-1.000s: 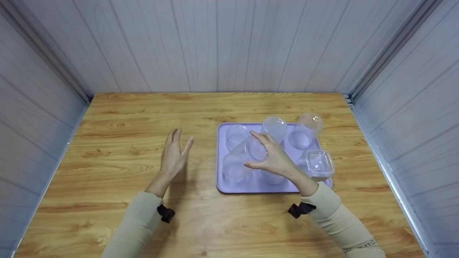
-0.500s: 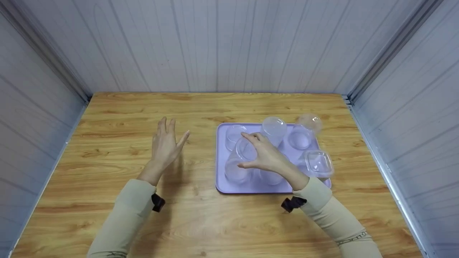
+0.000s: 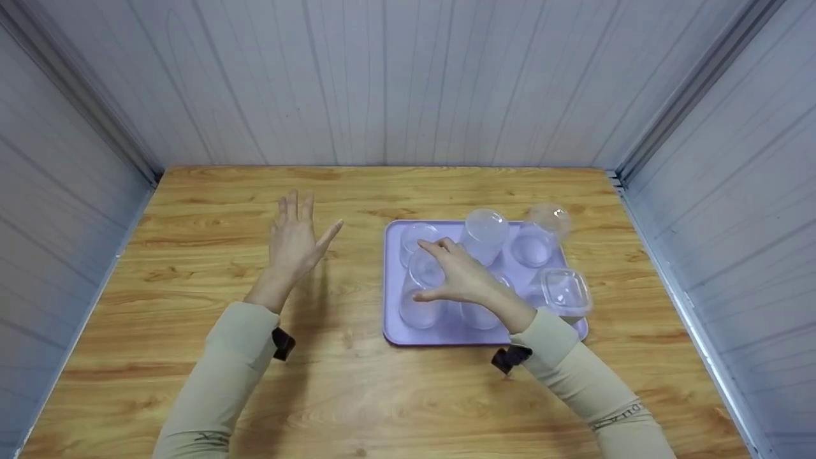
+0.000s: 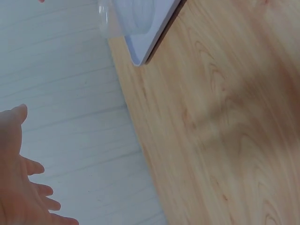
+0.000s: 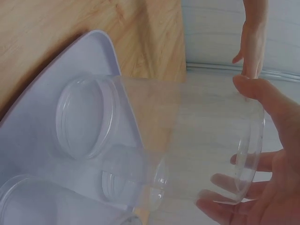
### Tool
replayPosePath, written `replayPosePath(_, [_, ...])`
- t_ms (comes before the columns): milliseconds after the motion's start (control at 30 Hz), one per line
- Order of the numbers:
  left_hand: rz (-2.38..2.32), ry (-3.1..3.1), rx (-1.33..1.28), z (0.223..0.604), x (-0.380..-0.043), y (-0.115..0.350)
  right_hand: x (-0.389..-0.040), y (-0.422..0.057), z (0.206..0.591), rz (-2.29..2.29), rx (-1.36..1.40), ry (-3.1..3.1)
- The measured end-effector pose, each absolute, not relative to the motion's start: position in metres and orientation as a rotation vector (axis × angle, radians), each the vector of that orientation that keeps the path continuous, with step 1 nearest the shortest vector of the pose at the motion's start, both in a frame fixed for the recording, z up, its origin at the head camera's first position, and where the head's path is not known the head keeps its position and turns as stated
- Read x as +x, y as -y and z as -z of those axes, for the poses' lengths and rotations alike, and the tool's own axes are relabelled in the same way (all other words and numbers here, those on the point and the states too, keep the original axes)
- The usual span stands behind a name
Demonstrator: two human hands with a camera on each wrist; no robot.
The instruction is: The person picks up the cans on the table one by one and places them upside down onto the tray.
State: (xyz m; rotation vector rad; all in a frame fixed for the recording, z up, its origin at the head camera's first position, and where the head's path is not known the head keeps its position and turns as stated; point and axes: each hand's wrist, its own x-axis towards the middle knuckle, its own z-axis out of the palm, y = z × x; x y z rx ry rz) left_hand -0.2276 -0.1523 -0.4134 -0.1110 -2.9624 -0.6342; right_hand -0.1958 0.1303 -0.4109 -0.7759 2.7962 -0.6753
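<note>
My right hand (image 3: 456, 280) curls thumb and fingers round the upper end of a clear plastic cup (image 5: 187, 136). In the right wrist view the cup's far end reaches down to the lilac tray (image 3: 398, 336), near its left front corner. My left hand (image 3: 293, 245) is held over the wooden table left of the tray, fingers spread and holding nothing. Part of that same hand (image 4: 23, 187) shows at the left edge of the left wrist view.
Several other clear containers crowd the tray, among them a tall round one (image 3: 486, 233) at the back and a square-topped one (image 3: 566, 292) at the right. A pale panelled wall (image 3: 382, 83) rises behind the table (image 3: 191, 331), with side walls left and right.
My right hand has shifted left and slightly forward with the cup, whose upper end is now farther left. My left hand has moved away from me and its fingers have spread wider.
</note>
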Motion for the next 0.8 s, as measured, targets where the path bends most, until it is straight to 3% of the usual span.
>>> replayPosePath(800, [0.52,3.024,-0.176,0.383,-0.235,0.143,-0.194,-0.122,0.402,0.632,-0.838,-2.772])
